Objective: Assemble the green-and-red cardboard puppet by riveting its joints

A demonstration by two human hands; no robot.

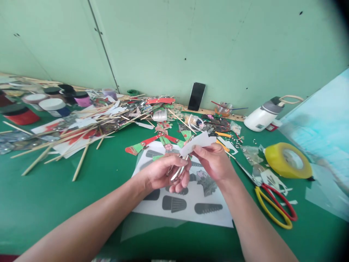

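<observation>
My left hand (170,169) is closed around a small shiny metal squeeze tool (178,173), which looks like a hand-held hole punch; fingers hide part of it. Pinched in my right hand (214,160) is a white paper cutout (197,143), its left end at the tool's upper end. Whether the jaws bite the paper I cannot tell. Beneath both hands lies a white sheet (191,214) printed with dark grey shapes. Just beyond them, a red and green jointed paper figure (148,142) rests on the green table.
Red-and-yellow-handled scissors (275,203) and a yellow tape roll (289,160) lie to the right. Wooden sticks (79,142) and paint jars (54,107) crowd the left. A phone (196,96) leans on the wall; a white bottle (261,116) stands back right.
</observation>
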